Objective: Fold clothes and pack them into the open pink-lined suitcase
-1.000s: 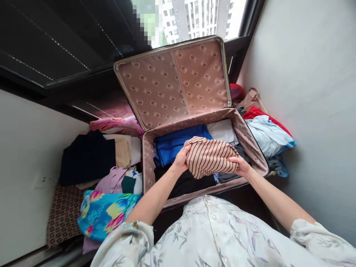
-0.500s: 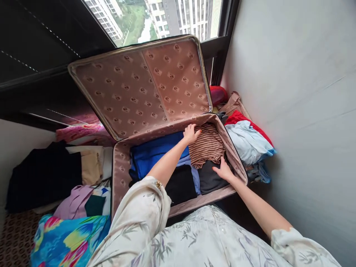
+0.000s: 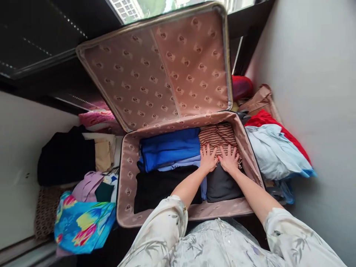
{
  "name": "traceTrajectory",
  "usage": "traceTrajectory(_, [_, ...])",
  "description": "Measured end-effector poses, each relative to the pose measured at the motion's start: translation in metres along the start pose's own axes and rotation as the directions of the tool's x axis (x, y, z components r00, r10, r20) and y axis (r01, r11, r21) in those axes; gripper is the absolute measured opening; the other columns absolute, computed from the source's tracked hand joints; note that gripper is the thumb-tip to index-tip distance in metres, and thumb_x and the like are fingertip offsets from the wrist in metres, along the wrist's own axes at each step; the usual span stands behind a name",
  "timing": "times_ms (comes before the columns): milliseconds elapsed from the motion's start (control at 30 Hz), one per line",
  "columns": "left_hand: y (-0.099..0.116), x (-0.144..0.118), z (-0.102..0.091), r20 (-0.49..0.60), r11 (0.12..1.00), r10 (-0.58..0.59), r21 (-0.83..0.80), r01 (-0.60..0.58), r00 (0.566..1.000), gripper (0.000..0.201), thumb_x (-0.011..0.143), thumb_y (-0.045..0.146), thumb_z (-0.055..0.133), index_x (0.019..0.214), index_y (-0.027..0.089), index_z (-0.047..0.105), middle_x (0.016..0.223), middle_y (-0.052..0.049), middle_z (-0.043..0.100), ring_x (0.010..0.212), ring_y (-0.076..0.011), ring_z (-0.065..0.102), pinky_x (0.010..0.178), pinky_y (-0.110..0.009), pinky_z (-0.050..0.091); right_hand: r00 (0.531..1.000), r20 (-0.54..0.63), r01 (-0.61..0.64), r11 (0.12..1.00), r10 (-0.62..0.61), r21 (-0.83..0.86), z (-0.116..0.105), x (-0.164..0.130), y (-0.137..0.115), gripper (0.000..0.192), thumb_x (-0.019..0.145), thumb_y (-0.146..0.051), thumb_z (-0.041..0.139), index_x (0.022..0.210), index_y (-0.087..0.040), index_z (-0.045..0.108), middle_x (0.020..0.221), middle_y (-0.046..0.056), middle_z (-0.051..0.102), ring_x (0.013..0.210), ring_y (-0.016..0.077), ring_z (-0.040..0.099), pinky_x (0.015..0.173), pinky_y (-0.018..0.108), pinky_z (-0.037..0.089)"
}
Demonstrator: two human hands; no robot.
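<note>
An open suitcase (image 3: 128, 174) with a pink patterned lining holds several folded garments. Both my left hand (image 3: 208, 160) and my right hand (image 3: 228, 159) lie with spread fingers on the near part of a brown and black striped garment (image 3: 217, 134) in its far right corner. Neither hand grips anything. Just below my hands is a dark grey folded garment (image 3: 224, 187). Left of them lie a blue folded garment (image 3: 171, 146), a light blue one (image 3: 180, 163) partly covered, and a black one (image 3: 161, 189) along the near side.
The suitcase lid (image 3: 155, 70) stands raised against the window side. To the left are a black clothing pile (image 3: 66, 157), a lilac garment (image 3: 86, 187) and a bright floral cloth (image 3: 85, 222). Pale blue clothes (image 3: 274, 148) and a red cloth (image 3: 292, 137) lie beside the right wall (image 3: 319, 92).
My left hand has come from the striped garment's far left edge down to its near part. My right hand has moved up onto the garment. The camera view has tilted lower.
</note>
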State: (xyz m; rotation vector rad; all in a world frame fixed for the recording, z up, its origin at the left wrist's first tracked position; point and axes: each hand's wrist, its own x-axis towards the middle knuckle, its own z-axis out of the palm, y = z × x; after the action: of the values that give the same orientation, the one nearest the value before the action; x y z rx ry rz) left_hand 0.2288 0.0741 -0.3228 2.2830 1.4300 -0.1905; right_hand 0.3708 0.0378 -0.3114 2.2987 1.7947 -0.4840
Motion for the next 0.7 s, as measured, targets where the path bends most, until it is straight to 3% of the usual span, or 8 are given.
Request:
traceTrajectory(100, [0.001,0.006,0.000,0.008,0.999,0.022,-0.024,-0.021,1.000,0.071,0.100,0.050,0.049,0.165,0.031,0.027,0.175,-0.013,0.003,0.159,-0.0447,0.001,0.124,-0.068,0.010,1.000,-0.021,-0.005,0.999,0.004,-0.036,0.011,0.002,0.003,0.069,0.102,-0.054,0.040,0.166,-0.034,0.022,0.172,0.019,0.016,0.151,0.0490,0.019,0.110,0.068,0.029])
traceTrajectory(200, [0.002,0.006,-0.013,0.099,0.997,0.042,-0.071,-0.035,0.994,0.073,0.100,0.054,0.049,0.165,0.030,0.029,0.174,-0.015,0.004,0.158,-0.0463,0.002,0.122,-0.069,0.010,0.997,-0.068,0.017,1.000,-0.018,-0.019,0.013,-0.001,0.006,0.068,0.103,-0.055,0.035,0.165,-0.030,0.027,0.170,0.023,0.018,0.150,0.0507,0.020,0.107,0.069,0.030])
traceTrajectory(333, [0.003,-0.019,-0.038,0.190,0.989,0.139,-0.070,-0.128,0.972,0.080,0.094,0.056,0.060,0.163,0.024,0.036,0.173,-0.021,0.009,0.157,-0.0510,0.003,0.119,-0.073,0.014,0.988,-0.149,0.046,0.998,-0.038,0.050,0.018,-0.001,0.013,0.069,0.102,-0.055,0.032,0.165,-0.027,0.027,0.170,0.024,0.012,0.152,0.0519,0.014,0.106,0.072,0.029])
traceTrajectory(433, [-0.001,-0.074,-0.055,0.148,0.971,0.239,-0.062,-0.232,0.960,0.069,0.093,0.043,0.067,0.154,0.017,0.050,0.170,-0.023,0.018,0.155,-0.0513,0.011,0.115,-0.073,0.027,0.990,-0.134,0.047,0.993,-0.032,0.111,0.018,-0.001,0.017,0.071,0.101,-0.058,0.028,0.163,-0.025,0.033,0.169,0.025,0.015,0.152,0.0536,0.014,0.106,0.073,0.027])
traceTrajectory(567, [-0.030,-0.181,-0.073,-0.031,0.910,0.345,-0.236,-0.342,0.938,0.046,0.097,0.044,0.063,0.134,0.018,0.068,0.156,-0.021,0.046,0.144,-0.0365,0.045,0.108,-0.054,0.049,0.995,-0.098,0.017,0.991,-0.004,0.135,-0.009,0.000,0.008,0.072,0.098,-0.062,0.030,0.154,-0.021,0.050,0.163,0.028,0.028,0.148,0.0584,0.021,0.104,0.076,0.029])
traceTrajectory(633, [-0.061,-0.236,-0.086,-0.165,0.885,0.274,-0.342,-0.316,0.947,0.036,0.098,0.038,0.061,0.124,0.017,0.073,0.145,-0.018,0.057,0.132,-0.0273,0.058,0.109,-0.041,0.050,0.994,-0.110,0.034,0.988,-0.017,0.149,-0.042,-0.007,-0.012,0.070,0.095,-0.062,0.040,0.145,-0.018,0.060,0.154,0.031,0.041,0.144,0.0567,0.032,0.101,0.074,0.034])
traceTrajectory(700, [-0.104,-0.285,-0.105,-0.300,0.880,0.064,-0.433,-0.196,0.952,0.029,0.098,0.033,0.059,0.116,0.017,0.076,0.136,-0.015,0.064,0.125,-0.0232,0.062,0.109,-0.035,0.051,0.991,-0.096,0.111,0.959,-0.089,0.262,-0.090,-0.030,-0.038,0.066,0.091,-0.059,0.048,0.138,-0.016,0.065,0.132,0.030,0.061,0.128,0.0496,0.054,0.097,0.068,0.043])
